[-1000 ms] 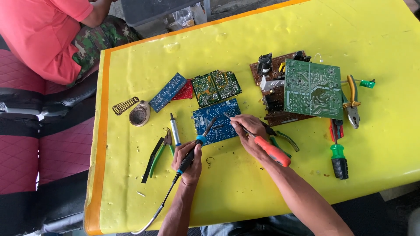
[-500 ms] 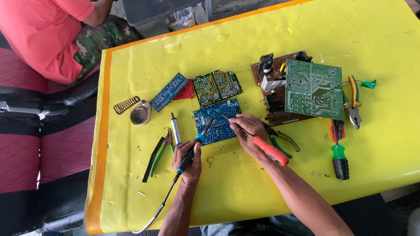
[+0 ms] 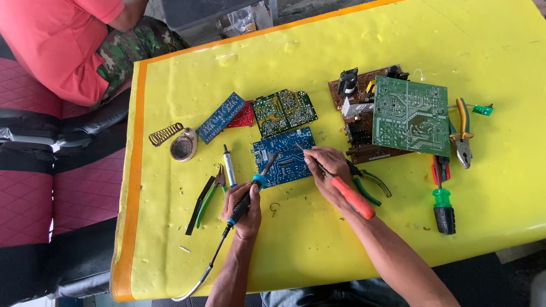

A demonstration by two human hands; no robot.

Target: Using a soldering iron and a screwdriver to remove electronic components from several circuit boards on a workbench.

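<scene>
The left hand point(image 3: 243, 207) has its grip closed around the soldering iron point(image 3: 250, 192), whose long axis runs from near-left to far-right with the tip on the blue circuit board point(image 3: 284, 154) at mid-tabletop point(image 3: 352, 34). The right hand point(image 3: 329, 170) grips an orange-handled screwdriver point(image 3: 344, 190), tip pointing far-left onto the same board. The round tin point(image 3: 183, 146) to the left appears to hold dark residue.

Head view, steeply down (near), over yellow table point(image 3: 318, 250).
</scene>
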